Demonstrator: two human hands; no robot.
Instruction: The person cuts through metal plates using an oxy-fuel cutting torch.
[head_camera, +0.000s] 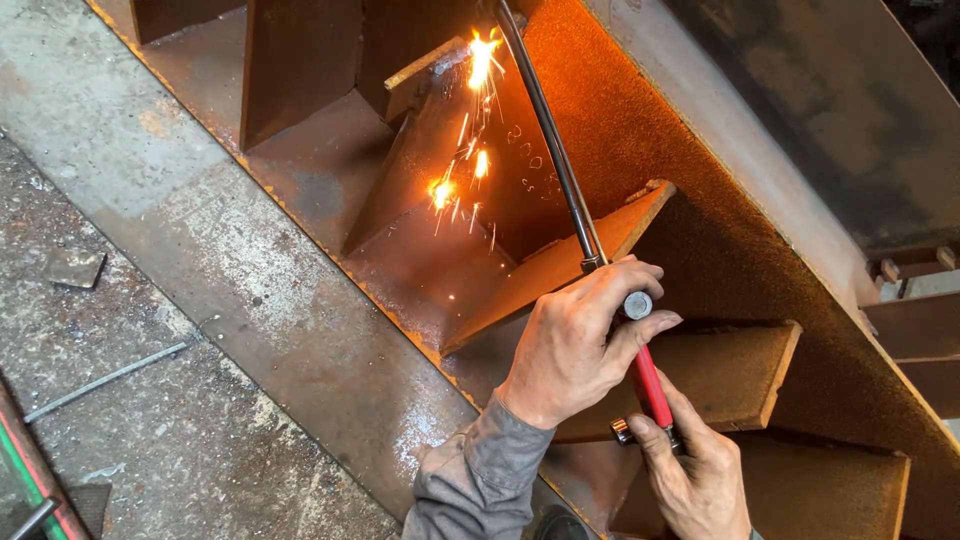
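A cutting torch (560, 170) with long metal tubes and a red handle reaches up to a rusty steel stiffener plate (440, 140). Bright sparks (480, 60) burst at the plate's top and fall down its face. My left hand (580, 340) grips the torch where the tubes meet the handle, thumb by a round knob. My right hand (695, 470) holds the lower end of the red handle near a valve. A grey sleeve covers my left forearm.
The work is a large rusty steel beam (720, 250) with several welded rib plates (730, 370) along it. A concrete floor (150, 400) lies to the left, with a thin metal rod (105, 380) and a small flat scrap (75, 265) on it.
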